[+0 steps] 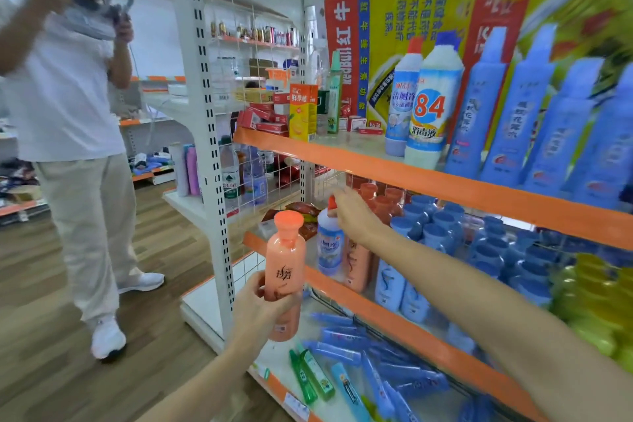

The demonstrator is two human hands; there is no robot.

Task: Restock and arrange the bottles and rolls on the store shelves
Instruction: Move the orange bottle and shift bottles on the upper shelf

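**Both hands on bottles at the middle shelf**

The left hand (pixel 263 305), low in the centre of the frame, has its grip wrapped around an orange bottle (pixel 285 271) with a rounded orange cap, held upright in the air in front of the shelving, clear of the shelf edge. The right hand (pixel 352 216) reaches in from the lower right to the middle shelf (pixel 404 315) and its grip closes on the top of a white-and-blue bottle with a red cap (pixel 330 243), which stands upright at the front of that shelf. Just beside it to the right stand more orange bottles (pixel 359 260), and further right a crowd of blue-capped bottles (pixel 424 226).

On the upper shelf (pixel 428 178), right of centre, a large "84" bottle (pixel 432 103) stands next to a smaller white bottle with a red cap (pixel 404 96), with tall blue bottles (pixel 520 116) lined up to the right. The bottom shelf holds blue tubes (pixel 373 356) lying flat and a green pack (pixel 310 375).

At the upper left of the frame a person in a white shirt (pixel 65 79) stands on the wooden floor (pixel 51 370).
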